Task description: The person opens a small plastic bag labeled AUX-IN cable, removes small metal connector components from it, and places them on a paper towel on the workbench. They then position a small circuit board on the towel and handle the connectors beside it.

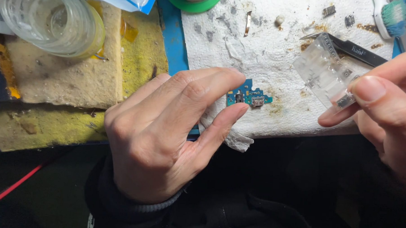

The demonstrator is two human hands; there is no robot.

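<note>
Left hand [166, 135] lies palm down over the front edge of the surface, fingers loosely spread, thumb and forefinger pinching the left end of a small blue-green circuit board [249, 97]. The board rests flat on a stained white paper towel [277, 49], its metal connector facing the person. Right hand [383, 107] enters from the right edge and is closed on a strip of clear plastic tape with pockets [321, 73], held between thumb and forefinger at its lower end; the strip slants up and to the left, above the towel. A small metal part sits at the pinched end of the strip, just under the thumb tip. Black tweezers [349, 46] lie on the towel behind the strip, partly covered by it. A toothbrush with green bristles [391, 16] lies at the upper right corner. Small loose metal parts [329, 10] are scattered along the towel's upper edge, with brown stains near them. To the left of the towel, a strip of blue mat [173, 41] shows, then worn yellow sponges [69, 78] carrying a clear glass jar [49, 18]. A green ring-shaped object [193, 2] is cut off at the top edge. A red wire [16, 184] crosses the dark lower left area. A dark sleeve with a grey cuff covers the left wrist.
</note>
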